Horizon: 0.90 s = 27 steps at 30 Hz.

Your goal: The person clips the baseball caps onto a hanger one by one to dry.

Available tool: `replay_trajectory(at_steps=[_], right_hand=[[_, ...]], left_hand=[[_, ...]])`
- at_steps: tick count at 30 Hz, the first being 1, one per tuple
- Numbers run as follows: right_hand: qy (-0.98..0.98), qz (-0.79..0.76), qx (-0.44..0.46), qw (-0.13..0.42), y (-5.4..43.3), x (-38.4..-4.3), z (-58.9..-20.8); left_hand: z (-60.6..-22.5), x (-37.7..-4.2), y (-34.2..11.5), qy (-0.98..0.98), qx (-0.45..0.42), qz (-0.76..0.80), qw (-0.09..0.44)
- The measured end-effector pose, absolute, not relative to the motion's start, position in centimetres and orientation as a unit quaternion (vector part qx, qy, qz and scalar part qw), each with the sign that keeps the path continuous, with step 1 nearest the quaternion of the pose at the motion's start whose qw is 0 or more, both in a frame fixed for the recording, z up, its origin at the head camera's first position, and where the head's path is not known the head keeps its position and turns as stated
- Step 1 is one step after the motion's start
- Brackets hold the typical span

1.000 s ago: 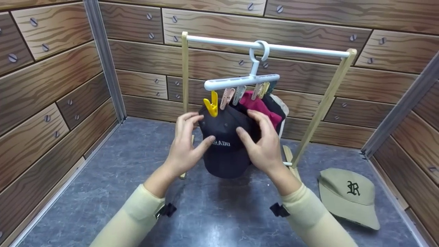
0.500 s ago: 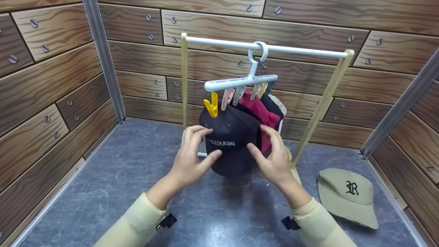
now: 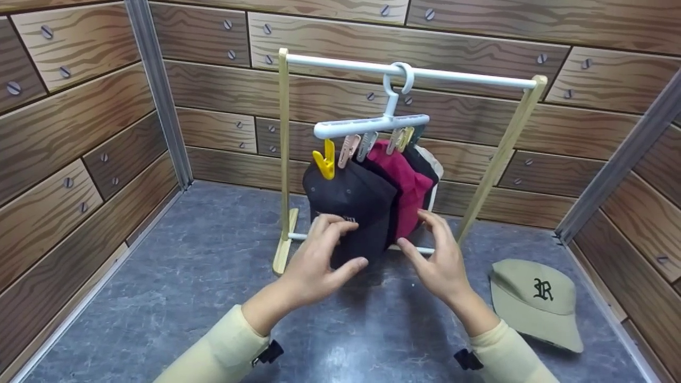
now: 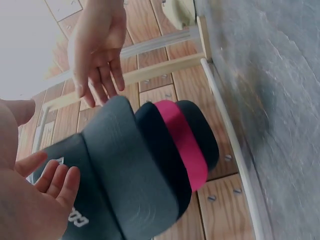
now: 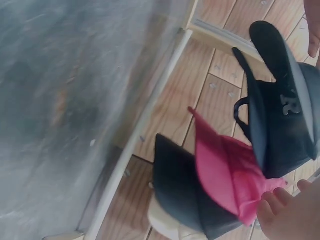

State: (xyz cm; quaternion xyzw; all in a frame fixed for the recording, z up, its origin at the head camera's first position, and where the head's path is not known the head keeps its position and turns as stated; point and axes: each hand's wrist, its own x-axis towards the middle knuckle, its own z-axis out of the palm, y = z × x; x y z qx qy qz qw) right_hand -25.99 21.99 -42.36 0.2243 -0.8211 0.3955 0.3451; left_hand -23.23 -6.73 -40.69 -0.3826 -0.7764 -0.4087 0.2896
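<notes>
A black cap (image 3: pixel 348 191) with white lettering hangs at the near end of a light-blue hanger (image 3: pixel 356 126), below a yellow clip (image 3: pixel 326 160). Another dark cap, a magenta cap (image 3: pixel 408 183) and further caps hang behind it. My left hand (image 3: pixel 319 260), fingers loosely bent, is in front of the black cap and hides part of its lettering; whether it touches is unclear. Beside the magenta cap's lower right, my right hand (image 3: pixel 439 260) has thumb and fingers spread apart. Neither hand holds anything. In the right wrist view, the magenta cap (image 5: pixel 225 172) shows between dark caps.
The hanger hooks over the white bar (image 3: pixel 340 64) of a small wooden-legged rack (image 3: pixel 284 133). Several pastel clips (image 3: pixel 367 147) line the hanger. A khaki cap (image 3: pixel 537 303) lies on the grey floor at right. Wood-patterned walls (image 3: pixel 223 90) enclose the space.
Both hands have drawn down and back from the black cap's sides, the right also moving rightward. The cap stays hanging and has turned slightly.
</notes>
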Motion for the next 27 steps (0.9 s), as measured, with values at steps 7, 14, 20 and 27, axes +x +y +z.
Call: replay_trajectory(at_steps=[7,14,20,27], right_hand=[[-0.841,0.380,0.208,0.325,23.6,-25.5,-43.4],[-0.854,0.351,0.193,0.331,25.6,-25.1,-44.4],[-0.856,0.343,0.188,0.337,27.4,-24.8,-45.1],[-0.861,0.342,0.170,0.336,30.0,-24.0,-45.9]], left_hand=[[-41.0,-22.6,-5.7,-0.796,-0.390,-0.391,0.247],[-41.4,-22.5,-4.0,-0.800,-0.411,-0.372,0.230],[-41.9,-22.5,-2.5,-0.801,-0.424,-0.369,0.206],[-42.6,-22.9,-0.4,-0.815,-0.410,-0.364,0.186]])
